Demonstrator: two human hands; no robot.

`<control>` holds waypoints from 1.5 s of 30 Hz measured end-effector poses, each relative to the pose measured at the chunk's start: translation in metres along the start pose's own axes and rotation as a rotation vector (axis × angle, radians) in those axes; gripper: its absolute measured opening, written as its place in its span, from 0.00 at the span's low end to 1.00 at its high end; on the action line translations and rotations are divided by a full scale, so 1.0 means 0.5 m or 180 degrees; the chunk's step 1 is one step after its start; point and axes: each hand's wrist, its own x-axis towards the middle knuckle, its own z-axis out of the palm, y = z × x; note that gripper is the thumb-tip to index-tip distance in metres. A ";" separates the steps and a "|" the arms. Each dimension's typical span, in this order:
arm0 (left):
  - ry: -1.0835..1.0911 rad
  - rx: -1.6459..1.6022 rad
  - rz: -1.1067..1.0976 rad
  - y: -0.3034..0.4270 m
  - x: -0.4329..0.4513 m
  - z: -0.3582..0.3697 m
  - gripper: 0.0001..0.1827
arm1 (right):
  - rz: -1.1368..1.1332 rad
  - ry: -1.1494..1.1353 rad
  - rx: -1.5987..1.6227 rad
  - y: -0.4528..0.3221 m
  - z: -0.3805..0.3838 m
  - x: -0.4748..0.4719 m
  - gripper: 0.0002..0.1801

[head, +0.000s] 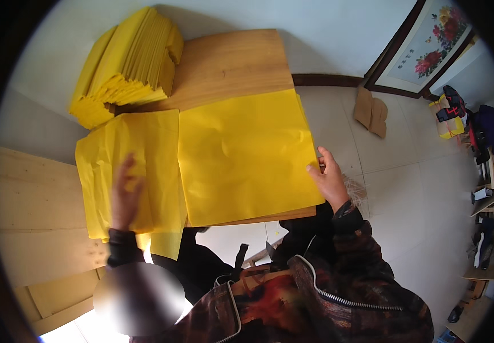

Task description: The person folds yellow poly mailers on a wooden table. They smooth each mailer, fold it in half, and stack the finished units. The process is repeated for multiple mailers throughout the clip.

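Observation:
Two piles of thin yellow sheets, like paper, lie side by side on a wooden table before me. Over the creased left pile [161,171] is my left hand [127,193], blurred, its fingers apart and nothing seen in it. Whether it touches the top sheet is unclear. At the right edge of the smoother right pile [247,158] is my right hand [329,178]. Its thumb lies over the sheet's edge, with the curled fingers just outside it; the picture does not settle whether they pinch it.
A tall stack of folded yellow sheets [131,55] stands at the back left of the wooden table [234,55]. Brown cardboard [371,112] lies on the tiled floor, near a framed flower picture [427,47]. Shelves with assorted items [484,206] line the far right.

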 end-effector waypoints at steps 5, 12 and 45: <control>-0.0131 -0.1330 -0.1000 0.050 -0.010 0.191 0.34 | -0.0155 0.0054 -0.0074 -0.005 -0.015 0.062 0.37; 0.0154 -0.1264 -0.1481 0.014 0.088 0.246 0.36 | 0.0176 -0.0713 0.0714 -0.026 -0.011 0.199 0.41; 0.0454 -0.0517 -0.1362 0.019 0.034 0.263 0.27 | 0.0160 -0.0399 0.1133 0.006 -0.049 0.076 0.43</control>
